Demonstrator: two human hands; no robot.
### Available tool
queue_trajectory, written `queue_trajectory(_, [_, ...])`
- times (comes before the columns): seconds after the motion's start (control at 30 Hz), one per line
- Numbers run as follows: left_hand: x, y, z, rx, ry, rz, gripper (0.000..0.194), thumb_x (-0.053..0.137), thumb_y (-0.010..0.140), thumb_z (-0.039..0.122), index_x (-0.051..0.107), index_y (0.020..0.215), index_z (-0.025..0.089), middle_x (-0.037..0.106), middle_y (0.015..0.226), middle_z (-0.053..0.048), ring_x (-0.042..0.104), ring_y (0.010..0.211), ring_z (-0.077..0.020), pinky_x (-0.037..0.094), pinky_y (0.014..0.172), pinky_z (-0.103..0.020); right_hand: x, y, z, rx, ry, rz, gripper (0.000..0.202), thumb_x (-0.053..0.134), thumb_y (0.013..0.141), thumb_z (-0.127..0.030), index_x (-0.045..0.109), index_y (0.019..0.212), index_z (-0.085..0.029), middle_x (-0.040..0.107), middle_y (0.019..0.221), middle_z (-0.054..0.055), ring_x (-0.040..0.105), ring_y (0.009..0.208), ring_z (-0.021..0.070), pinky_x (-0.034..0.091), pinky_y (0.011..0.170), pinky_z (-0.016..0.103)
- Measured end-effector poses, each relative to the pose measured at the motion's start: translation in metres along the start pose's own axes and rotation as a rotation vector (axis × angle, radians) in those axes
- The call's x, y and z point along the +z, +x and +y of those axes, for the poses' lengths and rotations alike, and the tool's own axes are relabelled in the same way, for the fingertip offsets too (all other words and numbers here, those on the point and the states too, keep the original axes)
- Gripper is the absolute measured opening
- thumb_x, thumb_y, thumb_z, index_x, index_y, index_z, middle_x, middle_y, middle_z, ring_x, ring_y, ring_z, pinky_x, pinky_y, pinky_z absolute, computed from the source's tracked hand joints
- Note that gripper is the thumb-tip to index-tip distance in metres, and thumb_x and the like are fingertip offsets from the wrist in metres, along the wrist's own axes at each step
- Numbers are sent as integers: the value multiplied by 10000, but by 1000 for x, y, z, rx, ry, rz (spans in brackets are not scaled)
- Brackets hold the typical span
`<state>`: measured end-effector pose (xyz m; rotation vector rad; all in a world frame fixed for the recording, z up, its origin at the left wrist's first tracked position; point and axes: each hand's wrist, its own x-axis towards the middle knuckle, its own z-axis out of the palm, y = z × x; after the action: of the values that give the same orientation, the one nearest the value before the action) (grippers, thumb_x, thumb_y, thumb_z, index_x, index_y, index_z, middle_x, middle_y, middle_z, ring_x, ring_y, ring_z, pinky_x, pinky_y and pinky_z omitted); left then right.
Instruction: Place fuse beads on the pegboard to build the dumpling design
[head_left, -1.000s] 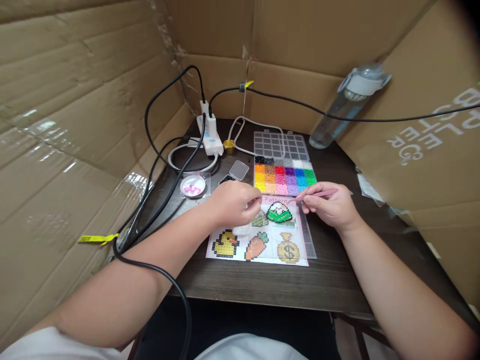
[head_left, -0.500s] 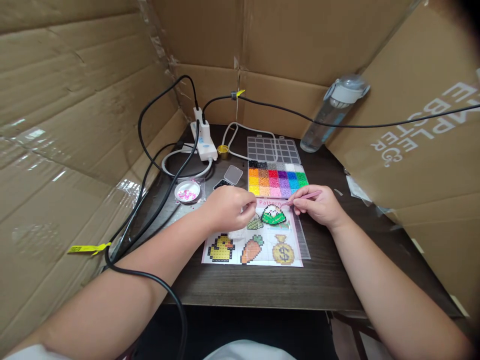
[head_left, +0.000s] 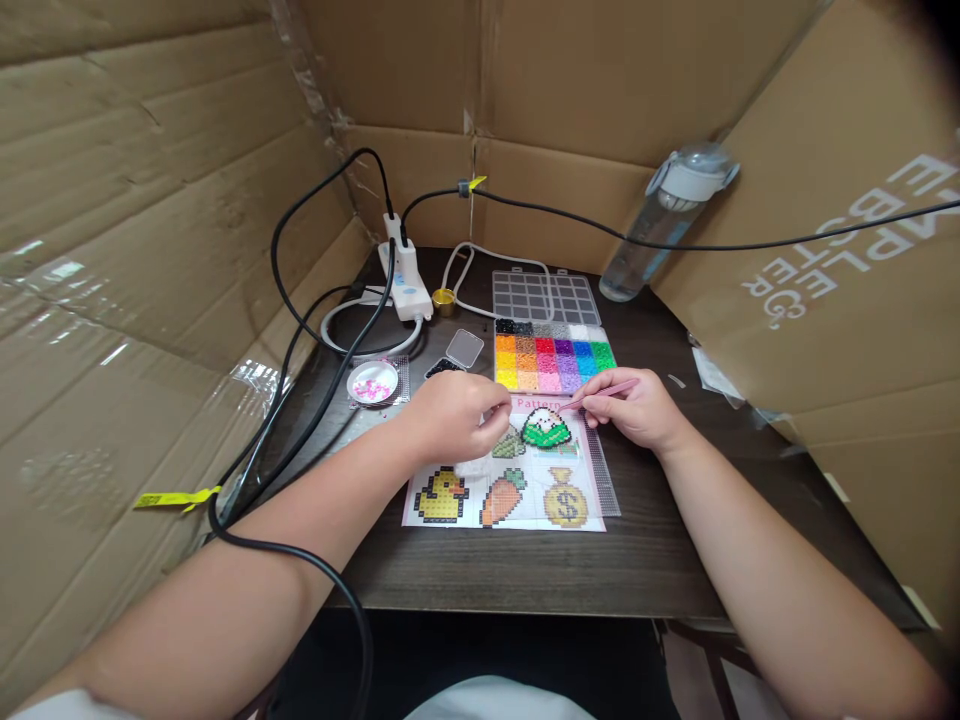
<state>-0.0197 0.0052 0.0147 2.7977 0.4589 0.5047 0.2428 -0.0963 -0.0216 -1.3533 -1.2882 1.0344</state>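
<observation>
Pink tweezers slightly nearer the bead design, right fingers clamped on them (left fingers, apart or together, impossible to tell).

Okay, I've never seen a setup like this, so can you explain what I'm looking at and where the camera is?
There's no machine: these are a person's two bare hands, seen by a camera on their head, looking forward and down. The right hand holds a slim pink tool, its tip near a green and white bead piece. The left hand is over the pattern sheet; I can't tell whether it holds anything. Beyond the sheet are coloured beads in a compartment box. To the left, a white dish holds pink beads.
</observation>
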Motion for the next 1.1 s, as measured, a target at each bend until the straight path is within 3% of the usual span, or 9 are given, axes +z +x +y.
queue_trajectory(0.87, [-1,-1,-1,20,32,12,241,450,820,203,647,685,176,670,663,-32,591,611,-140,375,574,-288,0,1,7,-33,119,8,130,800,739,-259,753,792,-150,726,678,52,592,509,118,474,475,256])
queue_trajectory(1.1, [-6,-2,6,79,123,221,271,477,899,302,683,791,163,699,706,-46,636,666,-179,461,600,-306,30,-7,-16,-99,358,135,133,820,708,-265,713,750,-199,755,761,51,562,469,108,459,446,266])
